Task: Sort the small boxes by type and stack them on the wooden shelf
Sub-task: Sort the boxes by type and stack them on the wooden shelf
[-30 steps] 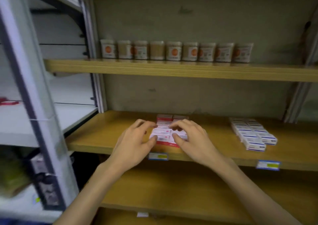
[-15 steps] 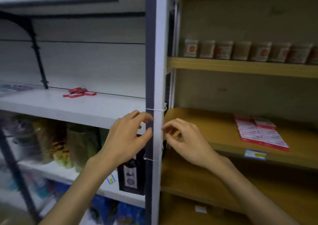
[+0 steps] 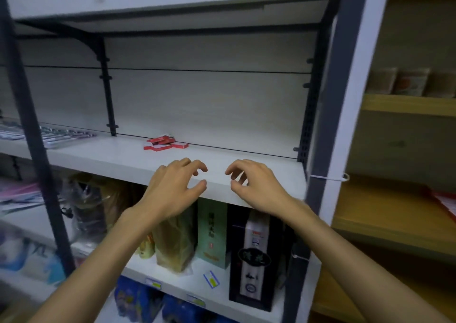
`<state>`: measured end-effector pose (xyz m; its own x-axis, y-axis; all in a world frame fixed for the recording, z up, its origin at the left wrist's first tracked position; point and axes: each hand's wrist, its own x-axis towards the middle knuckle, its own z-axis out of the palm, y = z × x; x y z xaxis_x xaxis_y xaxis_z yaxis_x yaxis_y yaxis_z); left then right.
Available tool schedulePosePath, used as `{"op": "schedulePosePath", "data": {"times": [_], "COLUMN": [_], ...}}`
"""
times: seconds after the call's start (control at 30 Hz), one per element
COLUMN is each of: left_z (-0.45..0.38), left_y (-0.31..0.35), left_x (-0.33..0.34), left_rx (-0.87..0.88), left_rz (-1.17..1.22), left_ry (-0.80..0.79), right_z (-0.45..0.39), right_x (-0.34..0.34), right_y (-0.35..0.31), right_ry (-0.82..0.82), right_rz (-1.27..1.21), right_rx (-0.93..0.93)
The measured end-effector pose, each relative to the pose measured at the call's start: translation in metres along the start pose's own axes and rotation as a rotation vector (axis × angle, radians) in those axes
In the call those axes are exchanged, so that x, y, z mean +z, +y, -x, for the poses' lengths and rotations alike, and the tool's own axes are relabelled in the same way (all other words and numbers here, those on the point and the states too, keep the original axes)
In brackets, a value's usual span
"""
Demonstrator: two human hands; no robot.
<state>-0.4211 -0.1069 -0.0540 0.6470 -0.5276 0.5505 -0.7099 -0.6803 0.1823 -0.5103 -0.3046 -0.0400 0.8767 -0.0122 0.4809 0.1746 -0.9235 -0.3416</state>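
Hovering empty-handed near red boxes [image 3: 164, 143]

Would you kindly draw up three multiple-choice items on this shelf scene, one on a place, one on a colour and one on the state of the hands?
1. Where do the small boxes lie?
A. At the back of the white shelf
B. On its front lip
C. On the floor

2. What colour are those boxes mostly?
A. Green
B. Red with white
C. Black

3. What are the left hand and the right hand doing?
A. Each grips a box
B. They press on the boxes
C. Both hold nothing, fingers loosely curled

Key:
1 A, the pile sits close to the back panel of the white shelf.
2 B, their faces are red with white patches.
3 C, both hands are over the shelf's front edge, apart from the boxes, with nothing between the fingers.
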Motion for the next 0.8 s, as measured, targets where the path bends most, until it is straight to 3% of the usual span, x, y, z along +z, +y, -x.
{"op": "schedulePosePath", "data": {"times": [0.43, 0.8], "left_z": [-0.085, -0.157], "left_y": [-0.180, -0.294], "left_x": [0.020, 0.034], "left_rx": [0.008, -0.043], "left_rz": [0.077, 0.089], "left_ry": [-0.055, -0.076], "right_z": [-0.146, -0.217], "right_x": [0.105, 0.143], "right_y": [-0.022, -0.020], "right_ry": [-0.032, -0.143], "right_rz": [-0.018, 0.056], "right_rx": [0.168, 0.286]}}
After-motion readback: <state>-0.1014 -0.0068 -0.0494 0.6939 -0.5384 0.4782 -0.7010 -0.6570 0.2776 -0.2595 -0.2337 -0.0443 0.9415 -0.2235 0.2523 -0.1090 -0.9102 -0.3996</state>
